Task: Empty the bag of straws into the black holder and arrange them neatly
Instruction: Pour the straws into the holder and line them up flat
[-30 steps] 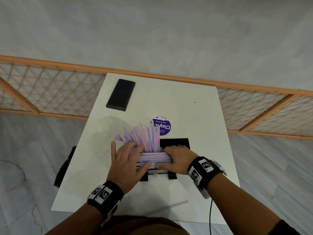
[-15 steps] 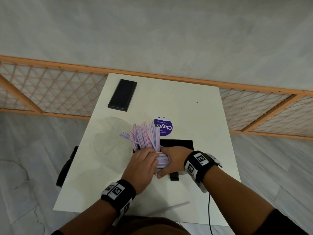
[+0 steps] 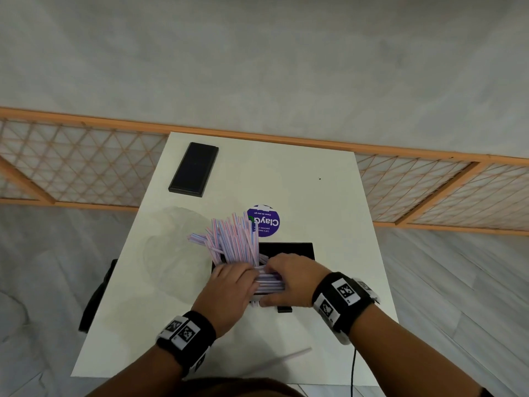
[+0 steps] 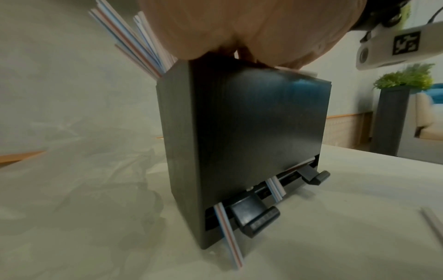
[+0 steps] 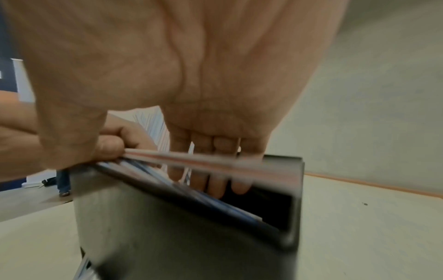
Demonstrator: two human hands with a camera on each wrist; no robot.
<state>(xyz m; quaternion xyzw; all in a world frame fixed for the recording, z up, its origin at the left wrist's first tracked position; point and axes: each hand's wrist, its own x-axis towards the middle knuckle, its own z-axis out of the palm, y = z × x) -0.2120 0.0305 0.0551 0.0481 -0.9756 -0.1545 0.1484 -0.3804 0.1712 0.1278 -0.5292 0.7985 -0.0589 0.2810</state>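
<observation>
Since a second ago, left grip (image 3: pixel 229 290) and right grip (image 3: pixel 289 279) have drawn together, each curled round straws (image 3: pixel 269 285) lying crosswise atop the black holder (image 3: pixel 289 249). Beyond the grips the rest fan out untidily. Left of them the clear bag (image 3: pixel 171 247) looks emptied. Behind them, one stray straw (image 3: pixel 289 357) lies on the desk (image 3: pixel 286 173); tidying remains.

Both forearms reaching forward, left hand (image 3: pixel 226 293) palm down, fingers bent over the straws (image 3: pixel 269 285), right hand (image 3: pixel 289 279) just beside it, thumb and fingers curled round the same bundle
</observation>
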